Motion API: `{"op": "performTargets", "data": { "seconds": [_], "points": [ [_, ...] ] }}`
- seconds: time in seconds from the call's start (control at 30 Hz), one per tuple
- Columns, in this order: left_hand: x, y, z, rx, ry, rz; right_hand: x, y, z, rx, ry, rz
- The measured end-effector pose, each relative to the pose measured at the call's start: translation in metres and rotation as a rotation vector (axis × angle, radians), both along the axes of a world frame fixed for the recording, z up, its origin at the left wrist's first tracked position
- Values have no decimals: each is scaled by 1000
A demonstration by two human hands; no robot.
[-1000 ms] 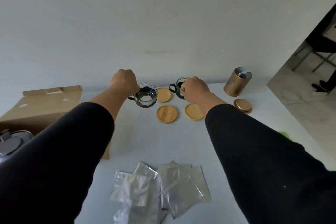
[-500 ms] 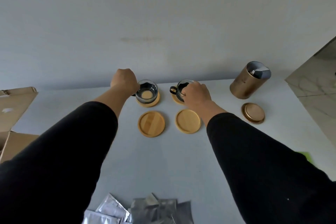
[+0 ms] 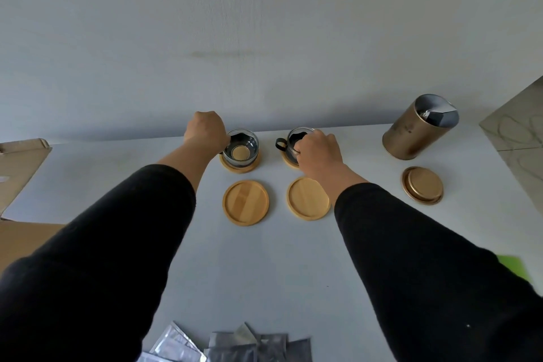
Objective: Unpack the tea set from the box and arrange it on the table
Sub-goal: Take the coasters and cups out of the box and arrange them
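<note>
Left cup (image 3: 241, 147): glass, dark handle, sitting on the far-left coaster (image 3: 240, 167) near the back edge of the desk (image 3: 264, 267).
Right cup (image 3: 293, 141): same make, on the far-right coaster (image 3: 289, 162) (mostly hidden by the hand), black handle loop pointing left.
Left hand (image 3: 205, 132): fisted at the left cup's handle side; grip looks closed on the handle, though the handle itself hidden.
Right hand (image 3: 318, 153): grip curled over the right cup's rim and near wall.
Handling: likely light, stiff, smooth and breakable; best taken by the handle or pinched at the rim, set down gently, never squeezed.
Spare coasters: two wooden ones, near-left (image 3: 245, 202) and near-right (image 3: 308, 198), bare.
Tin (image 3: 417, 129): gold, open, foil inside; its lid (image 3: 422, 185) lying flat just in front.
Box (image 3: 20, 173): cardboard, at the left edge.
Foil packets (image 3: 235, 347): heaped at the near edge.
</note>
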State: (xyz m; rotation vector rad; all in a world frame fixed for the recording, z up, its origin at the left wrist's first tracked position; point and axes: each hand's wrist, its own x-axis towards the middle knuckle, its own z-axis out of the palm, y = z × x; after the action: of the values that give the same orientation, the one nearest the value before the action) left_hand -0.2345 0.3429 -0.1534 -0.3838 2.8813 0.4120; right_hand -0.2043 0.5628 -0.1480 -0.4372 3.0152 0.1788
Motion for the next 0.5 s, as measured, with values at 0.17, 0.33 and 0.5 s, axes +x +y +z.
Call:
{"op": "performTargets", "data": {
  "seconds": [0.17,0.33,0.5],
  "points": [
    [-3,-2,-4,-16,3,2,-1,-1,-3,16,0,-10],
    [-4,-3,-8,-8,-17,1,0,-4,-5,-5,-3,-35],
    [-3,0,-10,20,-25,15,1,-5,-3,-14,-23,-67]
  ]
}}
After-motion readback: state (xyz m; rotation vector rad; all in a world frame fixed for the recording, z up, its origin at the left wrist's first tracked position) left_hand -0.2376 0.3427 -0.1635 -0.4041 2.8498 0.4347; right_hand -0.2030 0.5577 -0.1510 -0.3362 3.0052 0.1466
